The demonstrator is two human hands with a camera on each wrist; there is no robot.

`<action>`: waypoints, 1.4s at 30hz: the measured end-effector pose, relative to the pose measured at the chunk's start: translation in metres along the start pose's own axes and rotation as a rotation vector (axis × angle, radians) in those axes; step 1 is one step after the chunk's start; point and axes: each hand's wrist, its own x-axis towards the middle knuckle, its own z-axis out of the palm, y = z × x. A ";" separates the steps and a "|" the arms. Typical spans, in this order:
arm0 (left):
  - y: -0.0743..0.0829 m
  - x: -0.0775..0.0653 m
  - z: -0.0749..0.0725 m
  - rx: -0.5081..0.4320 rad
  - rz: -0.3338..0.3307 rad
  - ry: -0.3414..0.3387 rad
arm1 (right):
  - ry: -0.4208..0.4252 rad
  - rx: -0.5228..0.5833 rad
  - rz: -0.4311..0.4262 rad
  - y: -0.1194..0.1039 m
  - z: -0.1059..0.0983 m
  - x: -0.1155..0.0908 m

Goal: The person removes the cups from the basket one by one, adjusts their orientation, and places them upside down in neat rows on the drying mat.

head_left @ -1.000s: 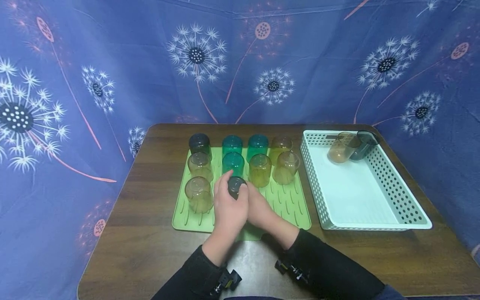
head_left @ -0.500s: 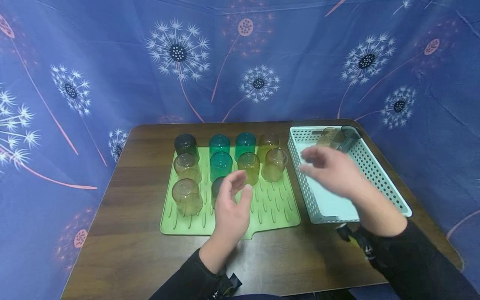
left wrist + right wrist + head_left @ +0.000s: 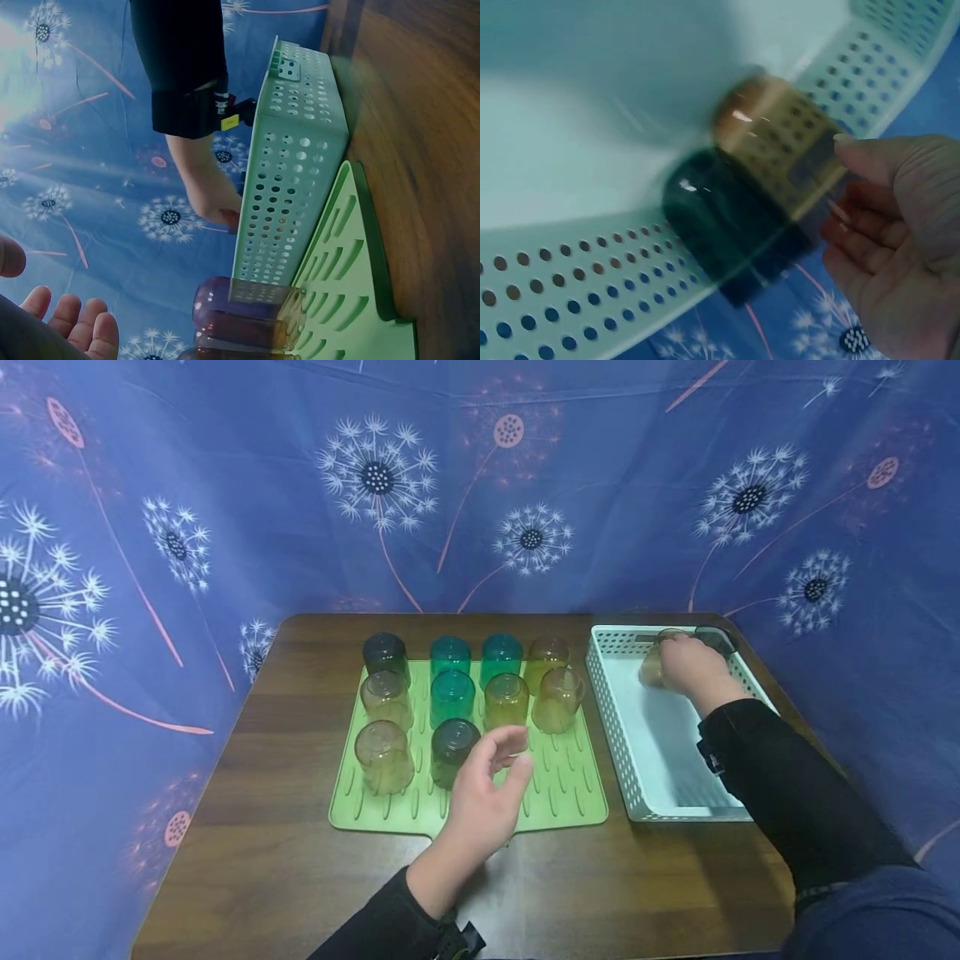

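Note:
My right hand (image 3: 696,668) reaches into the far right corner of the white perforated basket (image 3: 633,760). There it pinches the rim of a tilted amber glass (image 3: 776,139), thumb on one side and fingers at the other. Leaning right beside that one is a dark, smoky glass (image 3: 720,214). My left hand (image 3: 483,793) hovers over the front of the green drying mat (image 3: 562,793), fingers loosely curved and holding nothing. Just behind its fingers an upside-down grey glass (image 3: 452,750) stands on the mat.
Several more glasses stand upside down on the mat in rows: teal ones (image 3: 452,697), amber ones (image 3: 558,702) and a dark one (image 3: 385,656) at the back left. The basket's wall stands close to the mat's right edge on the wooden table (image 3: 247,827).
Both hands were around the grey glass at the mat; it now stands there released. My right hand has moved right into the basket to the amber glass, while the left stays over the mat.

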 end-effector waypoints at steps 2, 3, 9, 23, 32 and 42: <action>-0.001 0.000 0.001 0.004 0.000 0.002 | -0.002 -0.009 -0.003 0.001 0.005 0.002; -0.001 0.000 0.001 0.005 0.001 0.005 | -0.004 -0.012 -0.004 0.000 0.005 0.002; -0.001 0.001 0.002 -0.009 -0.024 0.011 | 0.000 0.009 -0.021 -0.004 0.006 0.002; -0.010 0.000 0.002 -0.012 -0.028 0.006 | 0.058 0.273 0.073 -0.011 -0.006 -0.025; -0.014 0.002 0.004 -0.038 -0.075 -0.015 | 0.205 0.492 0.122 -0.029 -0.040 -0.087; -0.013 0.005 0.009 -0.042 -0.057 -0.097 | 0.203 1.508 -0.336 -0.088 -0.017 -0.154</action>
